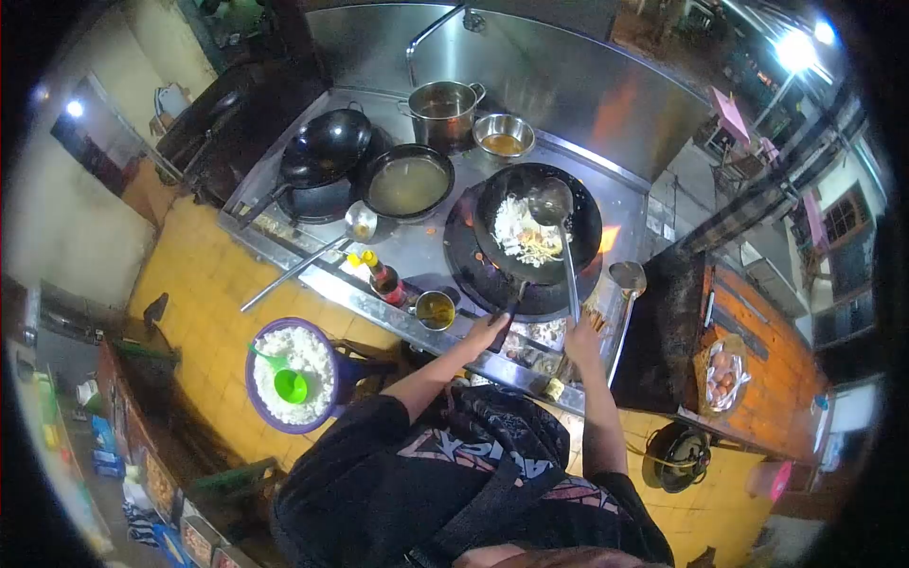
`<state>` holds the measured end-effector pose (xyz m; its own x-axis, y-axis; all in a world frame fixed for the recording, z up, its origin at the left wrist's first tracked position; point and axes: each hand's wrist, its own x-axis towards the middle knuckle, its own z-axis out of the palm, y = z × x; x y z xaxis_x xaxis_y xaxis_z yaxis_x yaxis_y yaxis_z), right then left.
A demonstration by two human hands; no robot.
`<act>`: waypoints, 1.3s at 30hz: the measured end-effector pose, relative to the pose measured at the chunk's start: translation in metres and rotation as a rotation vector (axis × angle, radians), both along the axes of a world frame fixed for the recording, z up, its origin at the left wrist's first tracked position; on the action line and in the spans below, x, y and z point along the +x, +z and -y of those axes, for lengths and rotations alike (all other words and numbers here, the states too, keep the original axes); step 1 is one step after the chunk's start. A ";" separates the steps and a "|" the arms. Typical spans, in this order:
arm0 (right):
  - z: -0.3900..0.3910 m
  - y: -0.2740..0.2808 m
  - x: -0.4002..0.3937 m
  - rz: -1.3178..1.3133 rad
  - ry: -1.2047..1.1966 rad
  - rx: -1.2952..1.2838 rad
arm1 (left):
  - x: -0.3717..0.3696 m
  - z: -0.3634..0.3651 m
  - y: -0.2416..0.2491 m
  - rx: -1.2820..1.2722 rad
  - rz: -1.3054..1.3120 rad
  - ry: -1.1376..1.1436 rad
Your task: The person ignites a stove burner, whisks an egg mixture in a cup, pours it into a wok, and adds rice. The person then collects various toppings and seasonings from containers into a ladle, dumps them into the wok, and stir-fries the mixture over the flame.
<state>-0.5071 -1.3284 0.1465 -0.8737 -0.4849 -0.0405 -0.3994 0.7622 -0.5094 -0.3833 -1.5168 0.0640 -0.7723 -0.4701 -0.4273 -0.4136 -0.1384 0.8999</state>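
Observation:
My left hand (487, 336) is wrapped around the dark handle of a black wok (589, 210) over the burner. In my right hand (582, 339) is the long handle of a metal ladle (550, 202), its bowl down inside the wok. White rice or noodle-like food with yellowish bits (519, 232) lies in the wok beside the ladle's bowl. Orange flame (609, 239) shows at the wok's right side. Near my left hand stand a metal cup of yellowish liquid (436, 310) and sauce bottles with a red label (384, 282).
Behind the wok are a steel pot (443, 106) and a bowl of brown liquid (504, 136). To the left sit a pan of cloudy liquid (409, 184), a black wok (327, 147) and a long-handled ladle (303, 271). A purple tub of rice (316, 343) stands lower left; eggs (723, 372) lie right.

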 end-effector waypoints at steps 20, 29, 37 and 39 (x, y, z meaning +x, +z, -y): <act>0.032 0.011 -0.036 0.029 0.071 0.120 | 0.284 0.112 0.055 -1.053 0.251 1.162; 0.004 0.062 -0.019 0.093 0.043 0.235 | 0.272 0.116 0.021 -0.889 0.379 0.968; -0.012 0.020 -0.019 -0.059 -0.043 0.204 | 0.201 0.115 0.051 -0.239 -0.465 1.080; -0.015 0.013 -0.014 -0.093 -0.018 0.187 | 0.190 0.111 0.066 -0.347 -0.396 0.969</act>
